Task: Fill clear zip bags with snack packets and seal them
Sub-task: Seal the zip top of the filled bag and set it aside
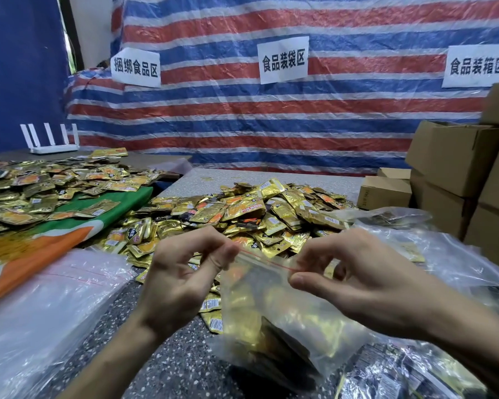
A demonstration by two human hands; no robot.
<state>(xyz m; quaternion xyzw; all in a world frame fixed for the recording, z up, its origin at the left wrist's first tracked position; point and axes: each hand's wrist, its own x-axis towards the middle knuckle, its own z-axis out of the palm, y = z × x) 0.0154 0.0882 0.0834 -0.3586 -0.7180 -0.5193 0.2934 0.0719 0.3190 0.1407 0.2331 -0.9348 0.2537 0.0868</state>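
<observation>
Head view, the only one I had: both hands were up over the speckled table (pixel 167 355), holding one clear zip bag (pixel 271 312) between them, clear of the surface or nearly so. The left hand (pixel 182 272) was pinching the left end of the bag's mouth between thumb and forefinger, other fingers loosely curled. The right hand (pixel 355 283) was pinching the right end the same way. The red zip strip (pixel 265 259) ran taut between the two pinches. Gold snack packets were already inside, sagging to the bottom. My read: filling done on this one, seal in progress or about to start; I couldn't tell how much of the track was closed. The main pile of loose packets (pixel 242 220) sat just behind the hands, with a second spread (pixel 41 188) on the table to the left. Empty bags (pixel 55 298) lay near the left forearm, what looked like filled bags (pixel 401 370) at lower right, and cardboard boxes (pixel 458 168) were stacked far right. Risks from here: the bag hung tilted with the load low, so a partly mated track could pop open under the weight. A packet corner riding up into the mouth would block the zip. Pinching only the ends could leave the middle unsealed. One slipped pinch would dump the bag onto the pile.
</observation>
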